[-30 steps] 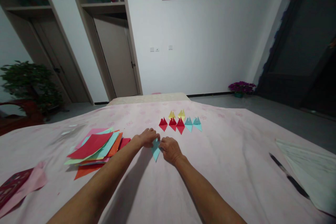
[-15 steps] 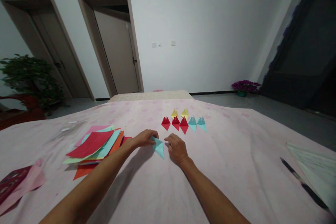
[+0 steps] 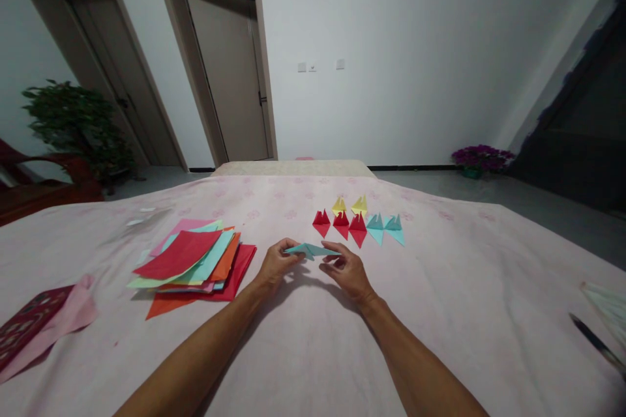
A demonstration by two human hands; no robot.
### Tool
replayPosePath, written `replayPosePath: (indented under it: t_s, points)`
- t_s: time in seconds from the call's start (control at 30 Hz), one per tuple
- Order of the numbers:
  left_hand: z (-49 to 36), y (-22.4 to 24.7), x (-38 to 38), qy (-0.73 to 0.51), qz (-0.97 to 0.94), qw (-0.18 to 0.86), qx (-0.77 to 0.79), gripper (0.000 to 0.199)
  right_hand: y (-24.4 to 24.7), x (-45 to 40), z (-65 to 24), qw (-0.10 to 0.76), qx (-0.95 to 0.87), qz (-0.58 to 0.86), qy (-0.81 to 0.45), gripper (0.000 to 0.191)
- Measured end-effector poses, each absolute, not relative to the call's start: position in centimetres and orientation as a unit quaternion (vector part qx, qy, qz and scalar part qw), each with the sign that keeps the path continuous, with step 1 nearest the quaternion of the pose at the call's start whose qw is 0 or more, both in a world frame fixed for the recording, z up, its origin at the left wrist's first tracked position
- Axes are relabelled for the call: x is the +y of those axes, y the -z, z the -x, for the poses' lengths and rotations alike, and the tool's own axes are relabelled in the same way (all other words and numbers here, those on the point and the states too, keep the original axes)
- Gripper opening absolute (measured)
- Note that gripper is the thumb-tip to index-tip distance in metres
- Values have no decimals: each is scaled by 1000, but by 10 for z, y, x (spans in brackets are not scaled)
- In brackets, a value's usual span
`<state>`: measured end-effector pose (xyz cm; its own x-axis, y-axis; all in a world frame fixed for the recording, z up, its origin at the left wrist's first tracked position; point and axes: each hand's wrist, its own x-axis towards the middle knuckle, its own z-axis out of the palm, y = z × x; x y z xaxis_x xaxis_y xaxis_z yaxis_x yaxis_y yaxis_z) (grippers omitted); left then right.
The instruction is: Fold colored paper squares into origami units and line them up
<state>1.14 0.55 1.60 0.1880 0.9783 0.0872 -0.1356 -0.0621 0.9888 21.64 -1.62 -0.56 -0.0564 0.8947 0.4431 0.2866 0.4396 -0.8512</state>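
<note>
A light blue piece of folded paper [image 3: 309, 249] is held up just above the cloth, seen nearly edge-on with its points out to both sides. My left hand [image 3: 278, 263] pinches its left end between thumb and fingers. At the right end, my right hand [image 3: 350, 273] has its fingers loosely around the tip, the thumb below. Beyond my hands stand finished folded paper figures: several red ones [image 3: 341, 224], two light blue ones [image 3: 375, 228] and two yellow ones [image 3: 359, 204].
Left of my hands lies a stack of coloured paper sheets [image 3: 180, 257]. Farther left are a dark red patterned item [image 3: 32, 322] and pink paper [image 3: 73, 319]. A black pen [image 3: 594, 337] lies at the right beside a whitish sheet [image 3: 606, 309]. A pink cloth [image 3: 313, 358] covers the table.
The light blue paper has been lifted and turned from point-down to nearly level. My right hand has come from beside it to its right end. The view has tilted down and shifted left.
</note>
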Motion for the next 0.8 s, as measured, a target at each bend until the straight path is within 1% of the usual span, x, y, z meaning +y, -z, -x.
replayPosePath:
  t_s: [0.13, 0.2, 0.27, 0.37, 0.43, 0.53, 0.6, 0.7, 0.8]
  points:
    - [-24, -10, 3, -493, -556, 548, 384, 24, 4, -19, -215, 566, -646, 409, -308, 26]
    - [-28, -7, 5, -481, -583, 526, 390, 22, 3, -21, -213, 575, -651, 407, -282, 16]
    - [-30, -4, 8, -476, -627, 473, 395, 18, 1, -24, -211, 578, -662, 413, -238, 10]
    - [-28, -4, 10, -473, -716, 325, 397, 10, -3, -30, -209, 552, -716, 395, -165, 11]
    - [-24, -6, 10, -445, -770, 207, 407, 4, -5, -33, -208, 521, -758, 379, -101, 16]
    - [-18, -8, 7, -365, -813, 68, 449, 9, -5, -38, -203, 461, -804, 375, -18, 23]
    - [-12, -8, 4, -307, -833, 33, 459, 12, -3, -39, -200, 402, -835, 375, 8, 23]
    - [0, -9, 0, -247, -862, 55, 439, 15, 0, -39, -197, 326, -864, 384, 2, 21]
    - [15, -11, -7, -229, -872, 73, 426, 21, 2, -39, -197, 303, -870, 387, -34, 23]
